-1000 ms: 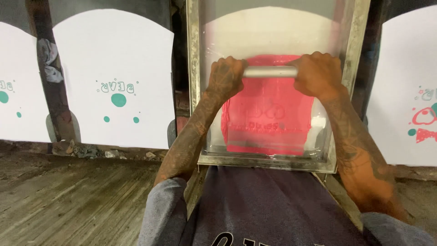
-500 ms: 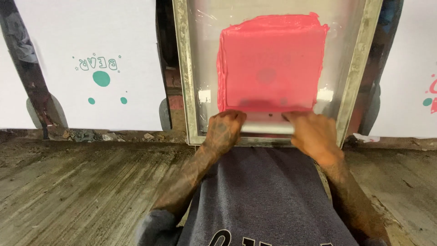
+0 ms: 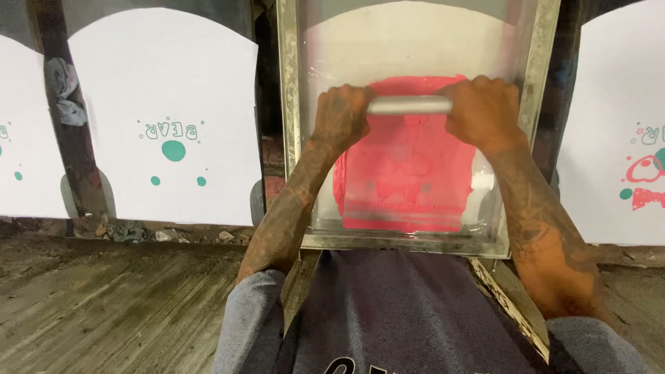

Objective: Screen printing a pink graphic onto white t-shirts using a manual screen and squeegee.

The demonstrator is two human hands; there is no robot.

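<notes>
Two hands [image 3: 412, 114] clenched on squeegee bar [image 3: 409, 105], pink-inked screen frame [image 3: 289, 125], worn wooden floor [image 3: 104, 305]

Your left hand [image 3: 341, 114] and right hand [image 3: 483, 111] share the squeegee [image 3: 409, 105], filling the width of the pink ink field [image 3: 405, 173]. Sideways travel is walled in by the screen frame [image 3: 289, 125], whose metal rails stand just beside each wrist. Bare mesh lies open toward the frame's far edge; the near rail bars the way toward your body.
</notes>
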